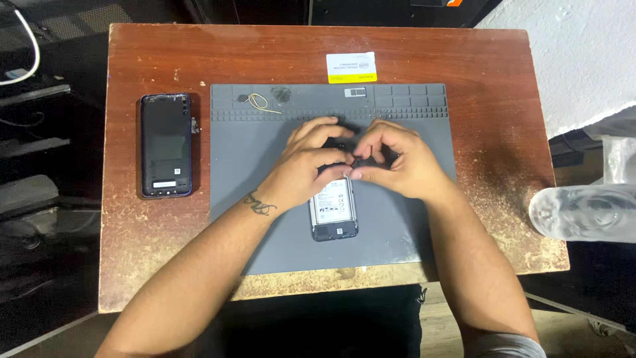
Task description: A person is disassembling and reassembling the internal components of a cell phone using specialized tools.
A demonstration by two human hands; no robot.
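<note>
An opened phone (334, 212) lies face down on the grey work mat (252, 199), its white battery showing. My left hand (308, 162) rests over the phone's upper end, fingers curled on it. My right hand (397, 159) meets it from the right, fingertips pinched at the phone's top edge around a small dark part that I cannot make out. The upper part of the phone is hidden under both hands.
A second dark phone (165, 146) lies on the wooden table (490, 86) left of the mat. Small parts and a thin yellow wire (262, 101) sit in the mat's top trays. A white and yellow card (351, 67) lies behind. A clear plastic object (583, 211) is at the right edge.
</note>
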